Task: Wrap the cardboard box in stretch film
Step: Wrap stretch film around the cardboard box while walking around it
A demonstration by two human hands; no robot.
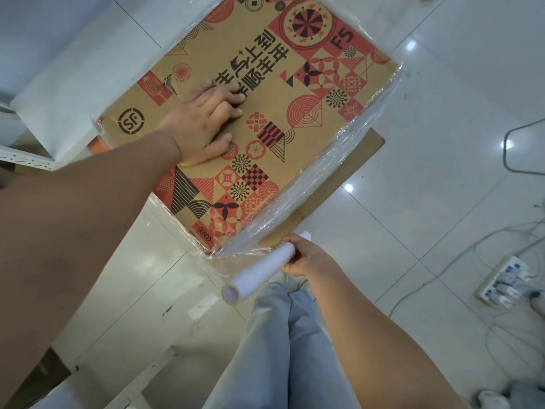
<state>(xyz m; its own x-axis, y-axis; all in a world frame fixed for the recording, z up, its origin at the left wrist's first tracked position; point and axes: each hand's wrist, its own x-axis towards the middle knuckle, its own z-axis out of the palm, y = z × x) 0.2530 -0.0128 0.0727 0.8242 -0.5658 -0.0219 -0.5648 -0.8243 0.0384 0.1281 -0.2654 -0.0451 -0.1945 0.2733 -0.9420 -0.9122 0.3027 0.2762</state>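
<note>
On the patterned box (265, 113), left hand (203, 122) presses flat; right hand (306, 255) grips film roll (259, 270).

A white power strip (502, 281) with cables (442, 276) lies on the tiled floor (442, 128).

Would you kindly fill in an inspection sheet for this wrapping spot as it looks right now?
Surface: glossy tiled floor; flat cardboard sheet under the box.
Job's things: printed cardboard box, stretch film over its right side, running to the film roll.
Clutter: white shelf frame at left.
Hands: left hand presses flat on the box top; right hand grips the roll.
Cables: power strip with loose cables at right.
Surroundings: a shoe at the bottom right corner.
</note>
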